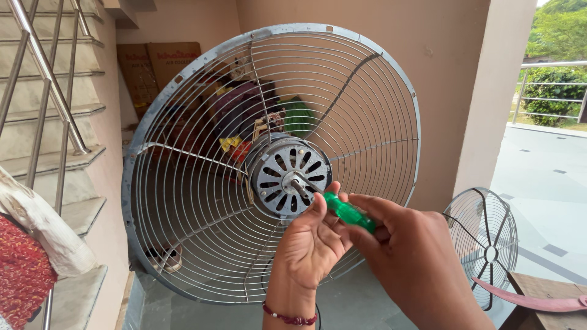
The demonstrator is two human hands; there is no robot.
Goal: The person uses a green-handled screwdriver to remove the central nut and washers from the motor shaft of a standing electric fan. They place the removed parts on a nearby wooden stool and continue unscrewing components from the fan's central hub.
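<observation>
Hands meet in front of a large round grey wire fan guard [202, 201] standing upright on the floor. Its grey metal motor housing [286, 180] with slotted vents sits at the centre, a short steel shaft [299, 185] poking out toward the camera. The right hand [409, 256] closes around a green translucent-handled screwdriver [347, 212], whose metal end points at the shaft. The left hand [312, 241], with a red thread bracelet [288, 317] at the wrist, curls its fingers against the handle too. A smaller wire fan guard [486, 241] leans at the right, beside a red fan blade [532, 299] on a wooden bench [538, 287].
</observation>
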